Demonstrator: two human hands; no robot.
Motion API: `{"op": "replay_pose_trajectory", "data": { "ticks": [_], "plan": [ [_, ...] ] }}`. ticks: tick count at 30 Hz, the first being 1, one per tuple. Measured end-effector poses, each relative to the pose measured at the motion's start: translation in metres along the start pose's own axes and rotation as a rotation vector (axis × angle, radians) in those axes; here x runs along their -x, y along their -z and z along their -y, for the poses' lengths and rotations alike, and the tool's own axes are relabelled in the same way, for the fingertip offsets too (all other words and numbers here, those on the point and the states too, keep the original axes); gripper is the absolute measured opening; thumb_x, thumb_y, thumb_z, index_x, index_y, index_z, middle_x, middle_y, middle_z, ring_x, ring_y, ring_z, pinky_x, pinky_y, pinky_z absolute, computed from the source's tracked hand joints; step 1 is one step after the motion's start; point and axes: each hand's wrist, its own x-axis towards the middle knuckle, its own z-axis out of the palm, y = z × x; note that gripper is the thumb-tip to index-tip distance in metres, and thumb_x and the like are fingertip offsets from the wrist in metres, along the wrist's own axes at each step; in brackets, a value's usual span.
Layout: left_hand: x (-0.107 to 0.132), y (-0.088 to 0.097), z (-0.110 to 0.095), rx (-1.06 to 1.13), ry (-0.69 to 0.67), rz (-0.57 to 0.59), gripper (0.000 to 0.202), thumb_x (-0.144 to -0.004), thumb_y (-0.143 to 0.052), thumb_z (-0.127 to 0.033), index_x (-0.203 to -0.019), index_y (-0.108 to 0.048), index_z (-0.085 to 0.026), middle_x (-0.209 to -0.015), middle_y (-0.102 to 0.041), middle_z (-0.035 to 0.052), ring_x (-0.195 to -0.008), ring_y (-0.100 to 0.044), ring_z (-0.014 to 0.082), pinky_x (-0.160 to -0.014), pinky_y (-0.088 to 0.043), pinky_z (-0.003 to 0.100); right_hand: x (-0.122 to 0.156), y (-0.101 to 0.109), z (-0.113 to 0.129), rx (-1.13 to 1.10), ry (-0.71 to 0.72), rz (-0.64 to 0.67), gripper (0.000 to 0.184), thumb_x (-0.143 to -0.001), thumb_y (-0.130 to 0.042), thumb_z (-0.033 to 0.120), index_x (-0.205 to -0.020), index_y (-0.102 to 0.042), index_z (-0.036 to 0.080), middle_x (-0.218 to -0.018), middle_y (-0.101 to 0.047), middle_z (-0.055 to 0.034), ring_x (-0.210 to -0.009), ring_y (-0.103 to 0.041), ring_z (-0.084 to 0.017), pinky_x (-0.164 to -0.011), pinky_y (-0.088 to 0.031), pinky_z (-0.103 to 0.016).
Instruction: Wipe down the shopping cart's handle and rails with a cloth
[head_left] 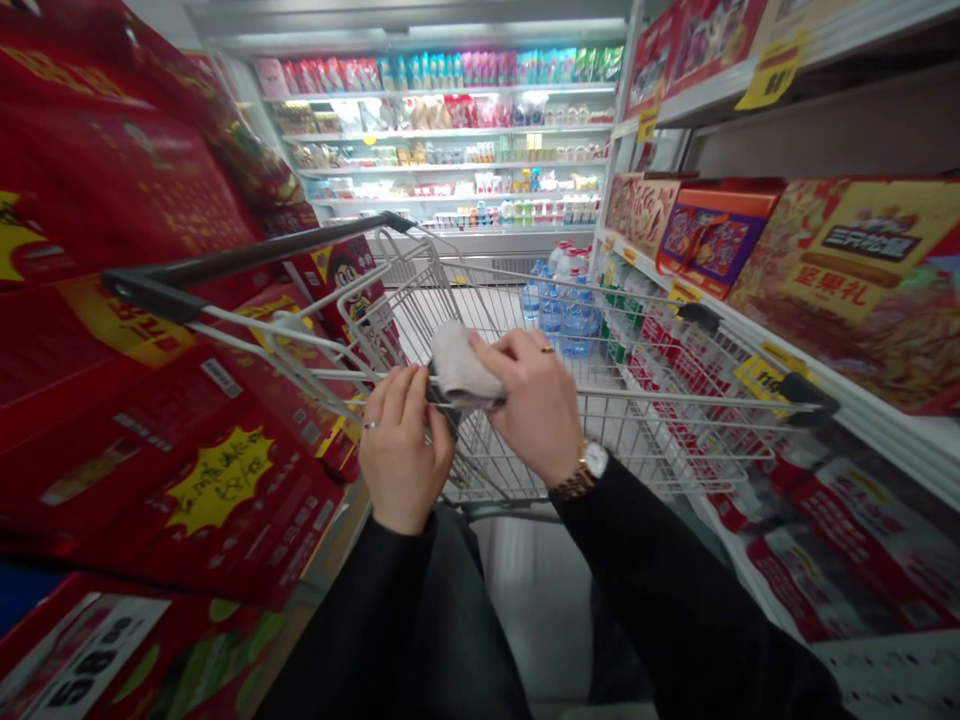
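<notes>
Head view: my right hand (529,405) grips a pale cloth (459,365) on the shopping cart rail (675,405), my left hand (405,445) curled beside it; a slack grip could drop the cloth.

The folded cloth (461,368) looks soft and matt, slightly fuzzy — against it, the shopping cart's wire basket (622,440) is smooth, shiny metal, its handle (247,253) dark plastic, and the gift boxes (847,280) glossy printed card.
</notes>
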Motion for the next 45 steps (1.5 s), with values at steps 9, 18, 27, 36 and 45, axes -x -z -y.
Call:
{"op": "replay_pose_trajectory", "data": {
  "ticks": [9, 18, 27, 36, 45],
  "plan": [
    [0.004, -0.001, 0.001, 0.041, 0.003, -0.010, 0.058, -0.091, -0.058, -0.014, -0.149, -0.056, -0.019, -0.149, -0.063, 0.0108, -0.149, -0.050, 0.0287, -0.127, -0.042, 0.044, 0.033, -0.008, -0.014, 0.027, 0.095, 0.002, 0.064, -0.089, -0.048, -0.006, -0.150, -0.057, 0.012, -0.154, -0.062, -0.0114, -0.144, -0.053, -0.025, -0.120, -0.049, -0.046],
    [0.007, -0.003, -0.013, 0.062, 0.130, 0.035, 0.070, -0.085, -0.070, -0.023, -0.151, -0.051, -0.017, -0.154, -0.057, 0.0148, -0.148, -0.051, 0.0333, -0.121, -0.048, 0.044, 0.043, -0.015, -0.006, -0.014, 0.089, -0.035, 0.062, -0.090, -0.052, -0.004, -0.149, -0.059, 0.017, -0.150, -0.066, -0.0089, -0.142, -0.055, -0.025, -0.124, -0.046, -0.047],
    [0.006, -0.001, -0.009, 0.014, 0.073, 0.072, 0.064, -0.094, -0.058, -0.021, -0.157, -0.046, -0.021, -0.159, -0.054, 0.0120, -0.156, -0.040, 0.0322, -0.128, -0.038, 0.046, 0.079, -0.008, -0.030, -0.126, -0.027, 0.050, 0.061, -0.088, -0.054, -0.001, -0.145, -0.061, 0.018, -0.141, -0.068, -0.0099, -0.133, -0.057, -0.025, -0.116, -0.051, -0.044],
    [0.007, -0.014, -0.018, -0.035, 0.079, 0.021, 0.075, -0.089, -0.062, -0.018, -0.161, -0.040, -0.018, -0.159, -0.051, 0.0174, -0.155, -0.040, 0.0382, -0.126, -0.041, 0.055, 0.086, -0.010, -0.034, -0.087, -0.135, -0.094, 0.092, -0.080, -0.059, 0.006, -0.167, -0.032, 0.021, -0.143, -0.048, -0.0165, -0.129, -0.051, -0.031, -0.111, -0.054, -0.051],
    [0.008, -0.009, -0.007, 0.002, 0.063, 0.050, 0.076, -0.087, -0.065, -0.019, -0.160, -0.042, -0.021, -0.159, -0.052, 0.0159, -0.155, -0.040, 0.0382, -0.125, -0.043, 0.058, 0.051, -0.018, -0.010, -0.052, -0.112, -0.007, 0.068, -0.087, -0.060, 0.018, -0.154, -0.048, 0.013, -0.148, -0.051, -0.0182, -0.132, -0.052, -0.031, -0.109, -0.056, -0.049]
  ]
}}
